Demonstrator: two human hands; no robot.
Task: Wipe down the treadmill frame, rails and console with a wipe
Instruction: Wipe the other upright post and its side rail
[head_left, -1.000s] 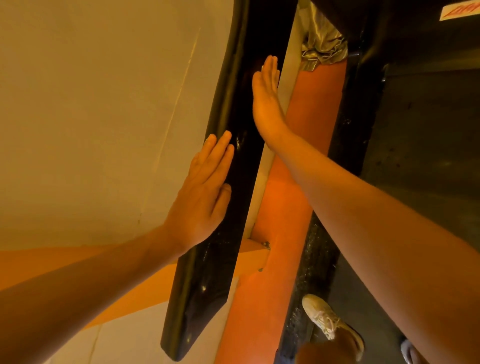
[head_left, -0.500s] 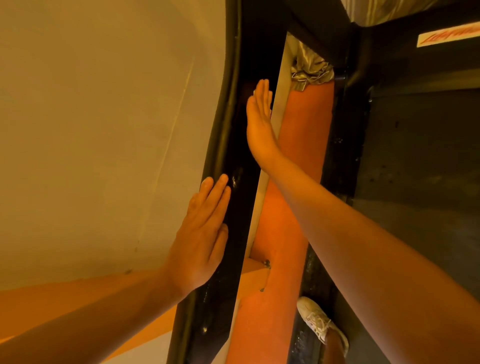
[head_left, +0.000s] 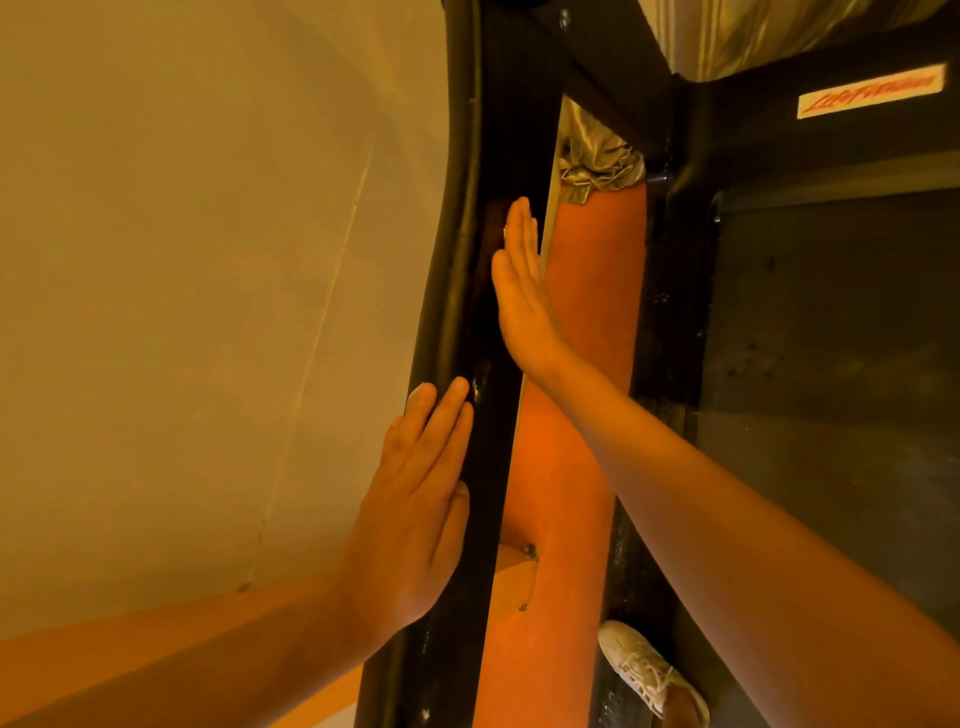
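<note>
Still, we keep both palms flat and fingers straight on the black treadmill rail, left hand on its outer edge, right hand against its inner face and slightly nearer us than before, any wipe beneath hidden.

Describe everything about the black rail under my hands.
The rail is a long, glossy black bar running up the middle of the view, with a flat face and a rounded left edge. Pale specks dot it. The left hand lies flat on its lower part; the right hand presses flat higher up.
</note>
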